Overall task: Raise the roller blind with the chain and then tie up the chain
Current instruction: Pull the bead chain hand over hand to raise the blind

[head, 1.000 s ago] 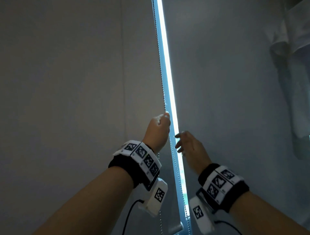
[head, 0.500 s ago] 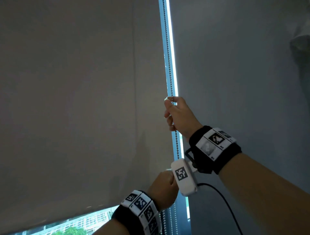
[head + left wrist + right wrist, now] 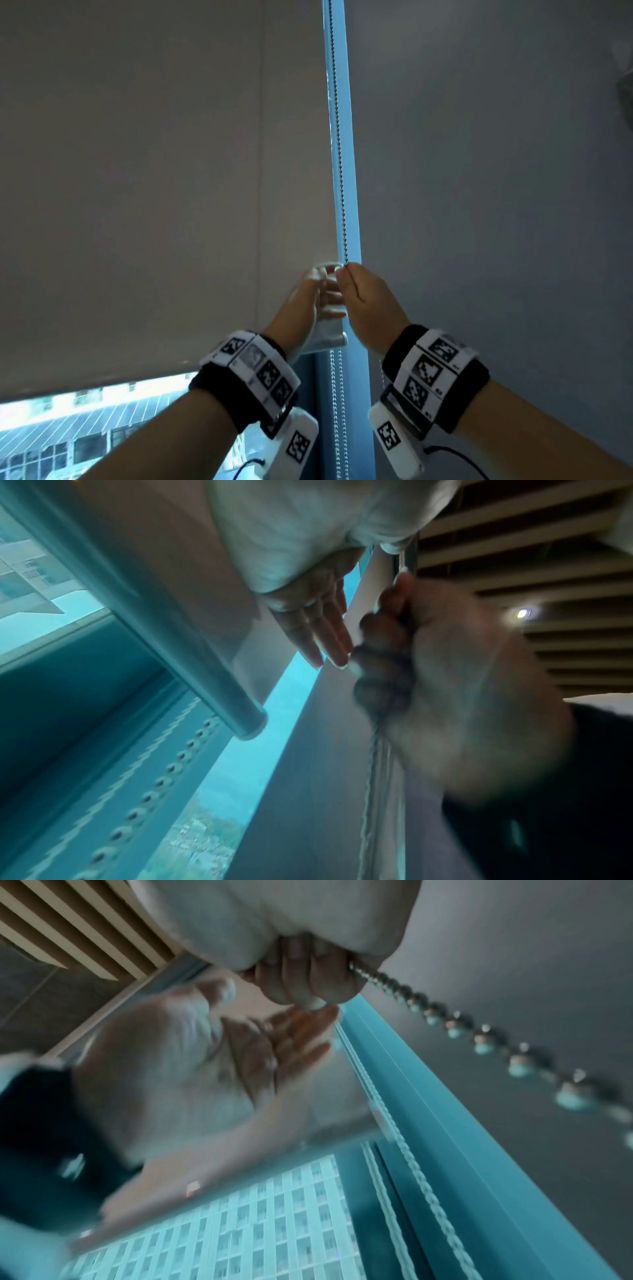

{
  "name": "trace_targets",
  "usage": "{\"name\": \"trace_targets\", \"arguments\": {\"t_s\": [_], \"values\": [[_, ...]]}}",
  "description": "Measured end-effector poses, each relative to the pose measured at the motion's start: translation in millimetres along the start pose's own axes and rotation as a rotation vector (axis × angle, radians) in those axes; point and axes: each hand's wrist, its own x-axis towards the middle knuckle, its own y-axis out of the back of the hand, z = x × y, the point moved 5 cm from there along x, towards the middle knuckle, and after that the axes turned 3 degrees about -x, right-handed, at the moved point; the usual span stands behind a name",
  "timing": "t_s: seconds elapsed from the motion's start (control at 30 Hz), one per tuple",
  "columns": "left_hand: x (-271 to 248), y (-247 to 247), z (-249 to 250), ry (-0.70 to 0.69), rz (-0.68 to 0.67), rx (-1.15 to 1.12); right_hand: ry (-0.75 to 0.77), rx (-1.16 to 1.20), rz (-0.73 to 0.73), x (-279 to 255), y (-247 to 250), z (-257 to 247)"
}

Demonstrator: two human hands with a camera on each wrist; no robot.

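Observation:
The grey roller blind covers most of the window; its bottom bar hangs just below my hands. The bead chain runs taut down the bright gap beside the blind. My right hand pinches the chain at its lower end, with fingers curled round the beads in the right wrist view. My left hand is just left of it, in front of the blind's edge, fingers straight and holding nothing. Two loose chain strands hang below, between my wrists.
A plain grey wall stands right of the blue window frame. Below the blind the window shows buildings outside. A slatted wooden ceiling is overhead. Black cables trail from both wrist cameras.
The blind's bottom edge has risen, uncovering a strip of window. My left hand let go of the chain low down and came up open beside the right hand, which keeps its grip.

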Motion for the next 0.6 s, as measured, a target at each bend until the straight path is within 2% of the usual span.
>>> {"name": "trace_targets", "arguments": {"t_s": [0.17, 0.33, 0.47, 0.6], "values": [[34, -17, 55, -0.127, 0.036, 0.002, 0.032, -0.085, -0.097, -41, -20, 19], [59, -30, 93, -0.144, 0.117, -0.100, 0.028, -0.139, -0.148, -70, -29, 35], [67, -33, 98, -0.122, 0.194, -0.070, 0.037, -0.153, -0.230, -92, -29, 38], [58, -37, 78, -0.171, 0.234, 0.010, -0.025, -0.142, -0.340, -111, -30, 42]]}}
